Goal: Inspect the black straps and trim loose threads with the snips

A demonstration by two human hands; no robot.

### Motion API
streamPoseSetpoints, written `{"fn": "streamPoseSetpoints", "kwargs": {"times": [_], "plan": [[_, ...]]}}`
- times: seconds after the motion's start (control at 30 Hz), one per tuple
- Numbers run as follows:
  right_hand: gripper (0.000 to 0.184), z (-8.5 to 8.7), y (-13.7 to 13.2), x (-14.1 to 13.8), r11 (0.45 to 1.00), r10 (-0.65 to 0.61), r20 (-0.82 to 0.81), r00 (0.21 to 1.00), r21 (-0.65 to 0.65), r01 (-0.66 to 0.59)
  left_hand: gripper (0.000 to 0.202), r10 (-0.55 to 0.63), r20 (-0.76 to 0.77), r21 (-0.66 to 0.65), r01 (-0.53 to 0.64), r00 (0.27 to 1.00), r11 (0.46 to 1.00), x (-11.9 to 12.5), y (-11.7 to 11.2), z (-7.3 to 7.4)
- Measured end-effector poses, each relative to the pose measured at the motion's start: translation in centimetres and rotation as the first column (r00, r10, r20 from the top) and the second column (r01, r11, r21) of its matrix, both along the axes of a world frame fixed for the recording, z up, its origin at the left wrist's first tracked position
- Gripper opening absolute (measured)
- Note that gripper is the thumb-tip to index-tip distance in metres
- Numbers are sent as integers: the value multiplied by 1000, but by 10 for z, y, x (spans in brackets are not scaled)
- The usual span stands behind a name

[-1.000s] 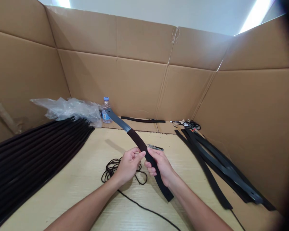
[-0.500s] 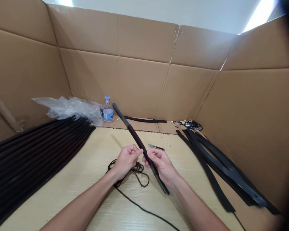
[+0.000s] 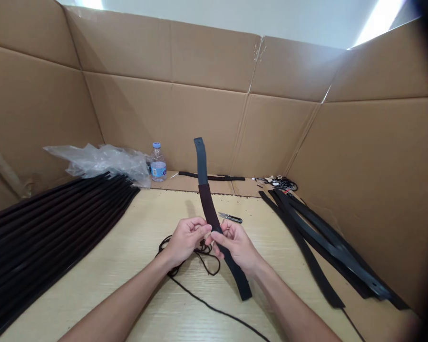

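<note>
My right hand (image 3: pixel 235 244) grips a long dark strap (image 3: pixel 209 204) near its middle. The strap's upper end stands up and away from me, with a grey tip and a dark brown wrapped section; its lower end rests on the table. My left hand (image 3: pixel 186 237) is pinched closed right beside the strap, and what it pinches is too small to make out. A tangle of black cord (image 3: pixel 196 251) lies under both hands and trails toward me.
A wide pile of long dark strips (image 3: pixel 46 223) lies at left, and several black straps (image 3: pixel 324 242) at right. Small snips (image 3: pixel 230 218), a water bottle (image 3: pixel 158 163) and crumpled clear plastic (image 3: pixel 100 161) sit further back. Cardboard walls (image 3: pixel 207 99) enclose the wooden table (image 3: pixel 135 247).
The strap has swung round: its upper end moved from pointing left toward the bottle to standing nearly upright. Both hands stayed together at its middle.
</note>
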State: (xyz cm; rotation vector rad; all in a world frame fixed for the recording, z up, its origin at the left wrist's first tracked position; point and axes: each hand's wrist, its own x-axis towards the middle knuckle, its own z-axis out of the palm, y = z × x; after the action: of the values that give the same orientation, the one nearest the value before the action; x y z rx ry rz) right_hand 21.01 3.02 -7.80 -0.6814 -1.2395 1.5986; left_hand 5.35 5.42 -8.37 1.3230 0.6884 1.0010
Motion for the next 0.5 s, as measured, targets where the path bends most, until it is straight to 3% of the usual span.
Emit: {"fn": "streamPoseSetpoints", "kwargs": {"times": [0.3, 0.5], "plan": [[37, 1, 0, -4, 989, -116, -21, 993, -92, 114, 34, 128, -72, 62, -124, 989, 990, 9, -3, -2], [29, 0, 4, -2, 987, -80, -187, 979, -149, 53, 39, 228, 11, 28, -228, 974, 973, 5, 4, -1]]}}
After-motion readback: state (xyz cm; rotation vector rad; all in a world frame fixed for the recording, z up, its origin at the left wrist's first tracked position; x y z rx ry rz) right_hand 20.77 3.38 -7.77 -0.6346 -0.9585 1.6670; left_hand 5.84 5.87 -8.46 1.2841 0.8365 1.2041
